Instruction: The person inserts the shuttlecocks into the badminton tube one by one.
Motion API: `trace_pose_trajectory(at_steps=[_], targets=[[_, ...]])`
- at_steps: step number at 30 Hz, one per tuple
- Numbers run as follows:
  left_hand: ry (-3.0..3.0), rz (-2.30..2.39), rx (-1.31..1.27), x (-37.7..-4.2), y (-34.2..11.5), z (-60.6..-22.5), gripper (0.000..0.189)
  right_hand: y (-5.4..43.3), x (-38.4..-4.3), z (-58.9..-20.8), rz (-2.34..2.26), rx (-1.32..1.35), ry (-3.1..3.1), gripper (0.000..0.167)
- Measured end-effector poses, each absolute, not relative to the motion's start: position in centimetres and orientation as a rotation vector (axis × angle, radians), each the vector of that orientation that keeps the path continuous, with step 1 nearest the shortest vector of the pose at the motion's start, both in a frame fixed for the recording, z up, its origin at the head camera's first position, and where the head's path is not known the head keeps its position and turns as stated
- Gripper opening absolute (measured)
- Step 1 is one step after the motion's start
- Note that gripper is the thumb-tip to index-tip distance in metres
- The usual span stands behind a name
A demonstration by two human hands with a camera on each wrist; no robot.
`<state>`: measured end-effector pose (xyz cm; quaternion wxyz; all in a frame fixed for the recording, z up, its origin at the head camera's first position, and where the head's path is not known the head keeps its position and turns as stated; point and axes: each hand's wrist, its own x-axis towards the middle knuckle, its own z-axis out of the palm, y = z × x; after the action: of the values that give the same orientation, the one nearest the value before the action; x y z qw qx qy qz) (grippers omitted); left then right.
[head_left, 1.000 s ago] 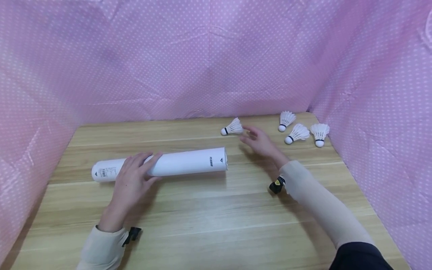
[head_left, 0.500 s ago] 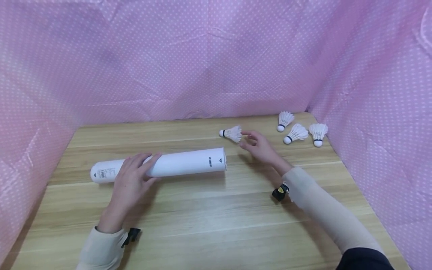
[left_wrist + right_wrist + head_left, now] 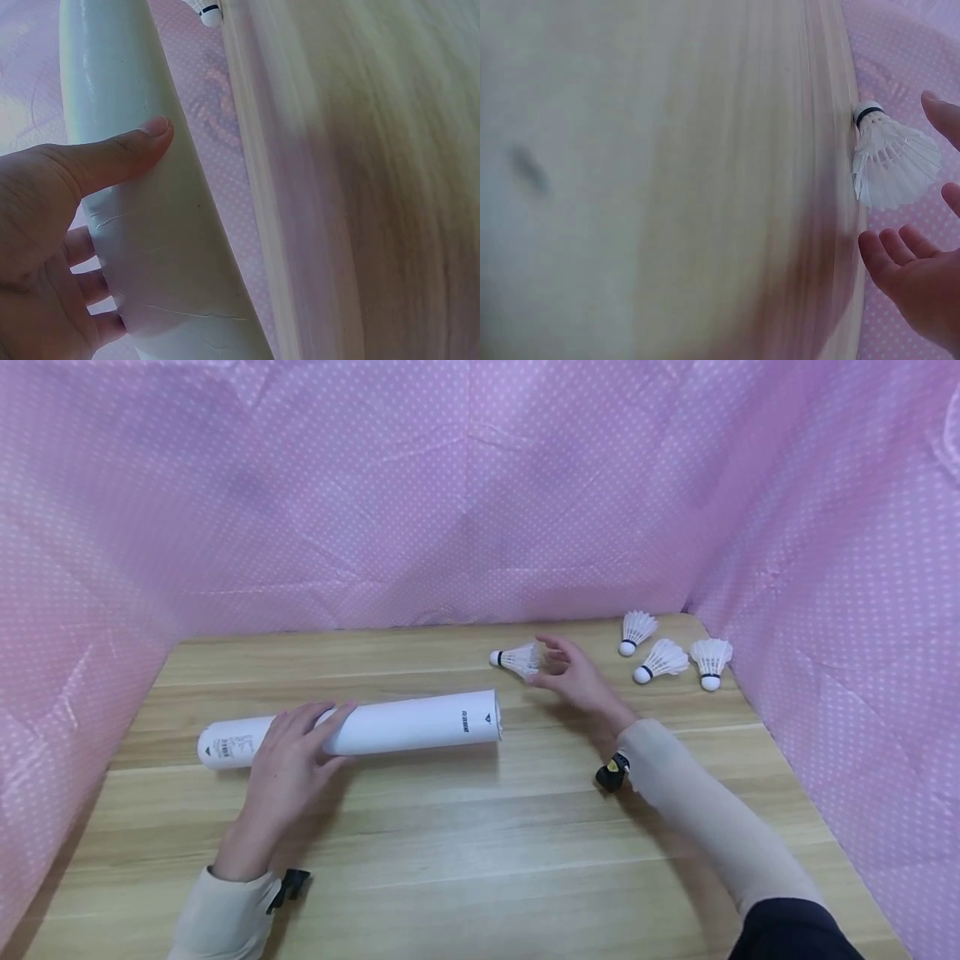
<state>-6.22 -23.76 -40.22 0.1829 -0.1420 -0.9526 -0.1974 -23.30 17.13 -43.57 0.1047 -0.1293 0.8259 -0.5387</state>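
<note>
My left hand (image 3: 288, 760) grips a long white shuttlecock tube (image 3: 412, 724), thumb on the near side and fingers over the top. In the left wrist view the thumb lies across the tube (image 3: 161, 247). The tube lies sideways, its right end towards the middle of the table. Behind that end a white feather shuttlecock (image 3: 519, 660) rests on its side, cork to the left. My right hand (image 3: 577, 681) is at its feather skirt, thumb and fingers spread. In the right wrist view a gap shows between the fingers (image 3: 907, 251) and the shuttlecock (image 3: 892, 165).
Several more shuttlecocks lie at the back right: one by the back edge (image 3: 638, 632), a middle shuttlecock (image 3: 663, 660) and a rightmost shuttlecock (image 3: 711, 662). Pink dotted cloth (image 3: 450, 510) rises behind and beside the wooden table (image 3: 465, 860).
The shuttlecock by my right hand has rolled, its skirt swinging from up-right to down-right. My right hand has shifted slightly around the skirt. The left hand holds the tube nearly still.
</note>
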Motion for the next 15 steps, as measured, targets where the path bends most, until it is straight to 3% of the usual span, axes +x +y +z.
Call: trace_pose_trajectory(at_steps=[15], targets=[[-2.703,-0.569,-0.399,-6.35,-23.64,-40.2,0.082,16.5,-24.28,-43.65,-1.635,-0.323,2.392,0.084]])
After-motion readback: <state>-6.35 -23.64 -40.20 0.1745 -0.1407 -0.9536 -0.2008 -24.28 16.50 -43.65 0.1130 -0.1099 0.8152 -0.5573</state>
